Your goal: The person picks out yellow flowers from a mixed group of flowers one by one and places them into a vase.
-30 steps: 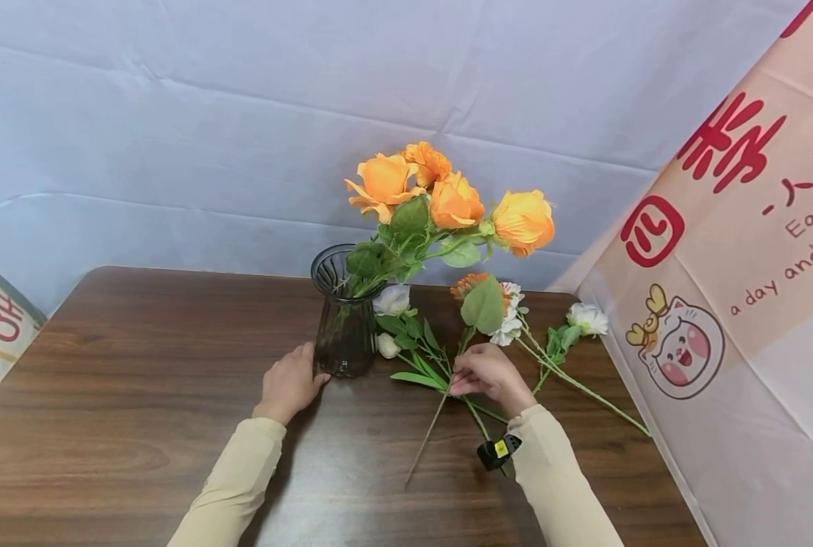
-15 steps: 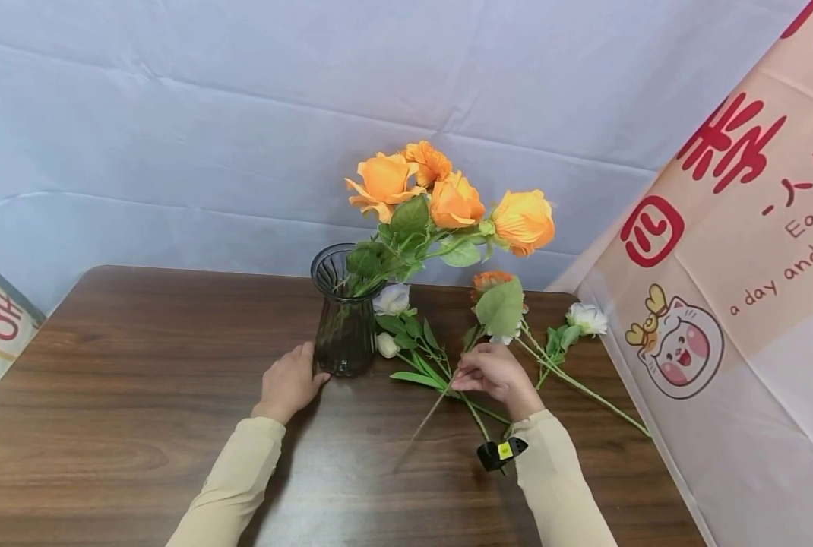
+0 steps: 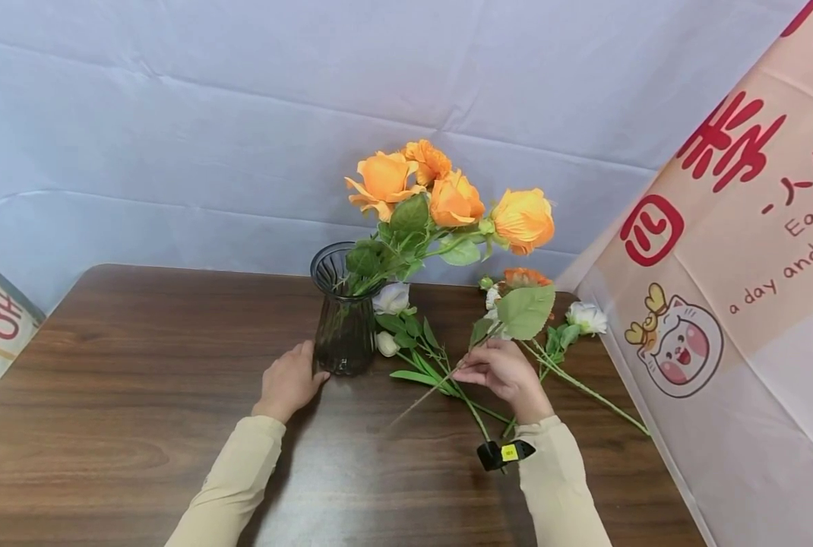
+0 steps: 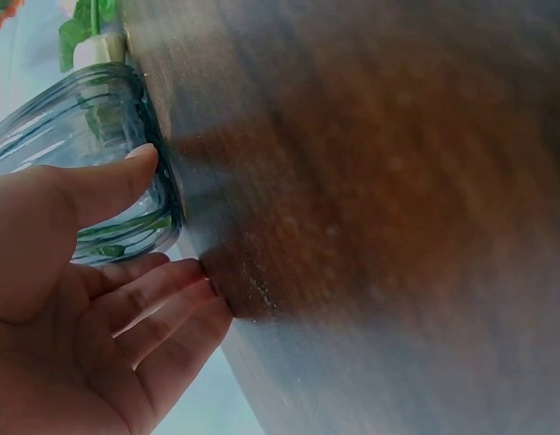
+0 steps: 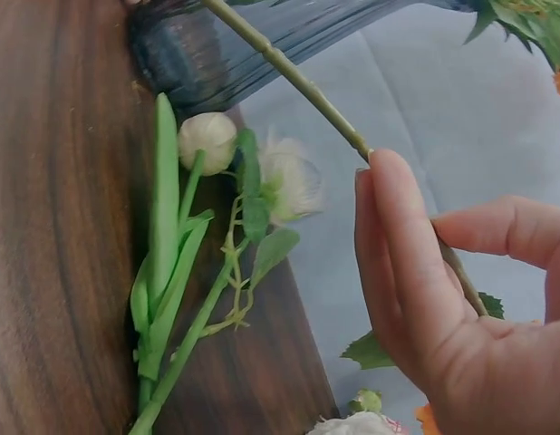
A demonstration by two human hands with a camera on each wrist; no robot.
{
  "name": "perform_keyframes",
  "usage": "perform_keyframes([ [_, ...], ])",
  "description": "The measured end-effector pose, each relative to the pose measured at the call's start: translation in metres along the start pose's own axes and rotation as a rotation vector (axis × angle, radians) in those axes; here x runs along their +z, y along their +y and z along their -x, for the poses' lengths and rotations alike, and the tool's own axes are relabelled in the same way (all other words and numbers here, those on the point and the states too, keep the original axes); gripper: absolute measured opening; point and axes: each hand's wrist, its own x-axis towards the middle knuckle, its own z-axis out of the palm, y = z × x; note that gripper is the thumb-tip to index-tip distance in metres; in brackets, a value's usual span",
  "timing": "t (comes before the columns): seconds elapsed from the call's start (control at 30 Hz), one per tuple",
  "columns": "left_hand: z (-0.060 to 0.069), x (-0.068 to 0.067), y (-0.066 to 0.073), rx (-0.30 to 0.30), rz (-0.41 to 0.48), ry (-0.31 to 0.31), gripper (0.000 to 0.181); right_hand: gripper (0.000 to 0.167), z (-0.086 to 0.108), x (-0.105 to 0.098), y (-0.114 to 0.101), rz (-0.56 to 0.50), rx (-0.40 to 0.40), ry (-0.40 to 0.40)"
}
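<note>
My left hand (image 3: pixel 289 380) rests at the left of the dark glass vase (image 3: pixel 345 338). In the left wrist view the thumb lies along the glass near the base, and the other fingers are nearly straight, their tips by the tabletop. My right hand (image 3: pixel 505 372) pinches a long artificial flower stem (image 5: pixel 303 86) between thumb and fingers. Its bare end slants down-left, and a large green leaf (image 3: pixel 526 311) and an orange bloom (image 3: pixel 526 278) show beyond the hand. Several orange artificial roses (image 3: pixel 454 199) lean rightward out of the vase.
Right of the vase lie a white bud (image 3: pixel 387 344), a pale bloom (image 3: pixel 392 298) and green stems. A white flower (image 3: pixel 587 317) lies farther right, near the printed cloth (image 3: pixel 741 304). A pale cloth wall (image 3: pixel 208 137) stands behind the brown table (image 3: pixel 140 425).
The flower in my right hand has tilted: its bloom and leaf have swung right, and its bare stem end has risen leftward. My left hand and the vase have stayed put.
</note>
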Motion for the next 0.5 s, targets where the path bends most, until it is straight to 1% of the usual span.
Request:
perform_keyframes([
  [0.27,-0.0004,0.0013,-0.001,0.0,0.002,0.004,0.058,0.02,0.0032,-0.0005,-0.0058,-0.093,-0.051,-0.003],
  [0.5,-0.0004,0.0015,-0.0013,0.0,-0.003,0.005,0.056,0.028,0.0056,-0.0004,-0.0096,-0.146,-0.063,-0.02],
])
